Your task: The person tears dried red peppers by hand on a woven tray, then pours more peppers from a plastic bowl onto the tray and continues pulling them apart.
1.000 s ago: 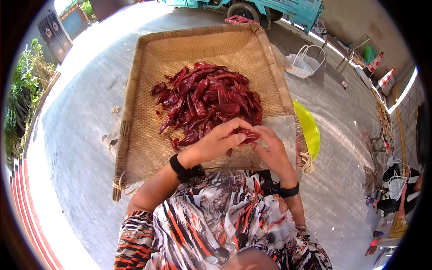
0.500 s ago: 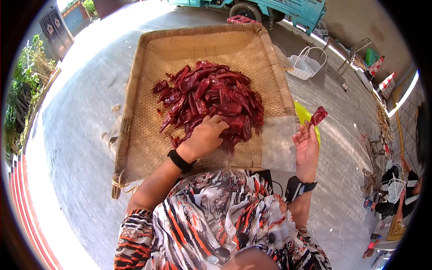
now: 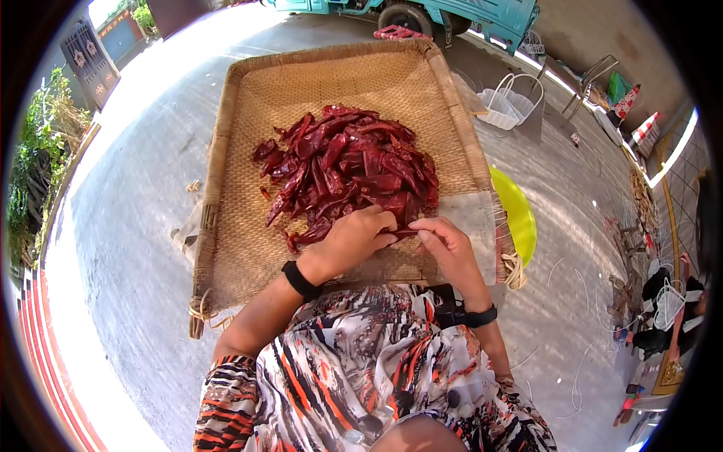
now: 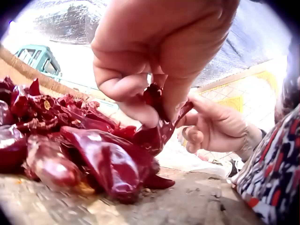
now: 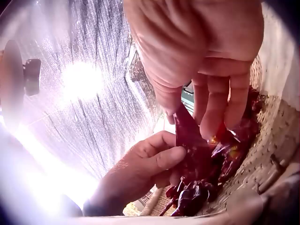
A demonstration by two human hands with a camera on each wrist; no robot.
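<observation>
Dried red peppers (image 3: 354,162) lie heaped in a rectangular woven tray (image 3: 260,87). At the near edge of the heap, the left hand (image 3: 350,239) pinches a red pepper (image 4: 157,133) between thumb and fingers. The right hand (image 3: 449,252) holds the other end of this pepper, its thumb and index finger pinched together. In the right wrist view the pepper (image 5: 190,145) is stretched between the left hand (image 5: 150,164) and the right hand (image 5: 201,61). Loose peppers (image 4: 108,159) lie beside the left fingertips.
A light cloth patch (image 3: 467,226) covers the tray's near right corner. Beside it on the ground sits a yellow-green basin (image 3: 520,218). White baskets (image 3: 506,105) stand at the upper right, and a teal vehicle (image 3: 482,15) is beyond the tray. Another person's arm shows at the far right.
The right hand has come back from above the basin, where it held a pepper, to meet the left hand. The left hand has shifted slightly right and now grips a pepper.
</observation>
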